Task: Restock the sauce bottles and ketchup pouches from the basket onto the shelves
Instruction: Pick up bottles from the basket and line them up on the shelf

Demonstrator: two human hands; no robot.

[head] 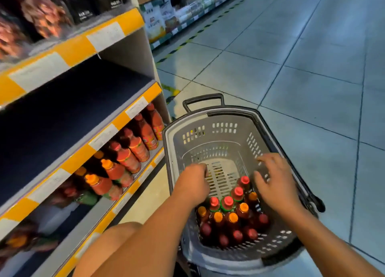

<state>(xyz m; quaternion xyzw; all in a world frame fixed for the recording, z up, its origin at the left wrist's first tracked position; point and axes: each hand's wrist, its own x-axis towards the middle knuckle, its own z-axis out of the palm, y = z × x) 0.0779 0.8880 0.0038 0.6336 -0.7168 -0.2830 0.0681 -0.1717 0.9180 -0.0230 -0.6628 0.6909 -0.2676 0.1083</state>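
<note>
Below, a grey plastic basket (pixel 210 131) is seen standing on the tiled floor (pixel 312 72) just beside the shelf unit, its dark handle (pixel 203 100) raised at the far end. Sauce bottles (pixel 228 215) are packed upright in the near half of the basket, capped in red and orange; the far half of its slotted bottom is left bare. No ketchup pouches can be made out in the basket.

Both hands are held inside the basket. The left hand (pixel 192 186) is lowered near the left wall, just beyond the nearest red-capped bottles, with its fingers curled downward; whether anything is gripped by it cannot be told, since the fingertips are hidden behind the knuckles. The right hand (pixel 275 183) is spread above the bottles at the right side, its fingers apart and relaxed, with nothing clasped.

To the left, a lower shelf (pixel 116 122) edged in yellow and white strips is filled with a row of red sauce bottles (pixel 129 153) lying tilted in view, some with orange caps. The shelf above it (pixel 68 114) shows a dark surface. Dark snack packets (pixel 41 12) are ranged on the top shelf, blurred. A knee (pixel 123 232) is visible at the bottom.
</note>
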